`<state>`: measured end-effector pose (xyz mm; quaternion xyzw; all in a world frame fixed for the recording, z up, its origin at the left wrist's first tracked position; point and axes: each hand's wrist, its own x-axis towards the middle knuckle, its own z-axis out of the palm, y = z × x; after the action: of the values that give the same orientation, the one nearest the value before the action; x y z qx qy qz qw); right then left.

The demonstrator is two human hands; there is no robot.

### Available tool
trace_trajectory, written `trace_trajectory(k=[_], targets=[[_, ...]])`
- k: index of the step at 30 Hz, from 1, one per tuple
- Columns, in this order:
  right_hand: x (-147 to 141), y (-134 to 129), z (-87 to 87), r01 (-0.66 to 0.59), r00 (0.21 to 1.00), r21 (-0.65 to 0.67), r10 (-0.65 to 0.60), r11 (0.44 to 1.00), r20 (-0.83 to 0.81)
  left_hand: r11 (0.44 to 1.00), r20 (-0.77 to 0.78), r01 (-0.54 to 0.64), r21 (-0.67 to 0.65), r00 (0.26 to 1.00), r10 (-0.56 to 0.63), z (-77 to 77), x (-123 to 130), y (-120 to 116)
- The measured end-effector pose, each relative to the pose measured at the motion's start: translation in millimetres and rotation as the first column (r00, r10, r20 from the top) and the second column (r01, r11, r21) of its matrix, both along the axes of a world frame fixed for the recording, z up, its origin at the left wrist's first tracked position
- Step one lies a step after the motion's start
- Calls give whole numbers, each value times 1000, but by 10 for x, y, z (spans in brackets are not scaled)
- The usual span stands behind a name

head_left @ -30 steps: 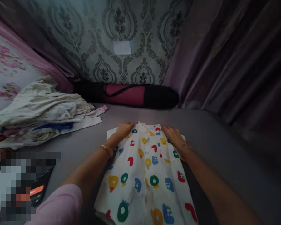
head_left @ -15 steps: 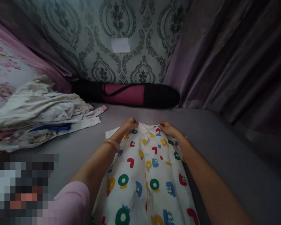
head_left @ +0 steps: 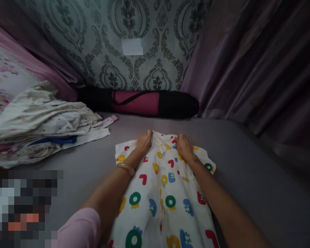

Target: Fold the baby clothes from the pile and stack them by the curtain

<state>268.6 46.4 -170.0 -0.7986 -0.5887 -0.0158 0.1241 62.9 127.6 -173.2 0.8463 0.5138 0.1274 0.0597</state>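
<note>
A white short-sleeved shirt (head_left: pixel 162 193) printed with red, green, yellow and blue shapes lies front up, its collar at the far end. My left hand (head_left: pixel 144 142) is closed on the shirt beside the left side of the collar, with a bangle on that wrist. On the collar's other side, my right hand (head_left: pixel 184 146) pinches the shirt at the shoulder. Both short sleeves lie spread outward past my wrists.
On the left is a heap of pale clothes (head_left: pixel 49 119) by a floral pink-white cloth (head_left: pixel 5 79). A black and pink long bag (head_left: pixel 136 102) lies along the patterned wall. Curtains (head_left: pixel 235 62) hang at right. The grey sheet (head_left: pixel 248 162) lies underneath.
My hands have turned so that the wrists lie closer together over the shirt. Both sleeves now show more fully, spread out at the sides. The fingers still grip beside the collar.
</note>
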Motion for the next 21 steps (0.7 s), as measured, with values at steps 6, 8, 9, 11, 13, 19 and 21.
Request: trace_trajectory(k=[6, 8, 9, 11, 13, 19, 21], targets=[[-2, 3, 6, -18, 999, -52, 20, 998, 43, 997, -35, 57, 55, 998, -55, -3, -18, 57], [3, 10, 23, -16, 999, -74, 19, 997, 37, 994, -40, 93, 63, 995, -91, -16, -38, 96], [3, 12, 28, -14, 999, -79, 17, 997, 36, 992, -36, 106, 65, 994, -104, -22, -46, 113], [-4, 10, 30, -6, 999, -79, 9, 997, 35, 991, -24, 116, 67, 993, -114, -30, -55, 137], [-23, 2, 25, 4, 999, -74, -2, 997, 35, 992, -32, 110, 55, 994, -109, -34, -52, 150], [-7, 4, 155, -12, 991, -143, -8, 990, -137, 993, -101, 117, -12, 988, -118, 23, -98, 126], [111, 3, 263, -50, 966, -220, -8, 974, -257, 982, -88, 188, 35, 979, -184, 67, -192, 66]])
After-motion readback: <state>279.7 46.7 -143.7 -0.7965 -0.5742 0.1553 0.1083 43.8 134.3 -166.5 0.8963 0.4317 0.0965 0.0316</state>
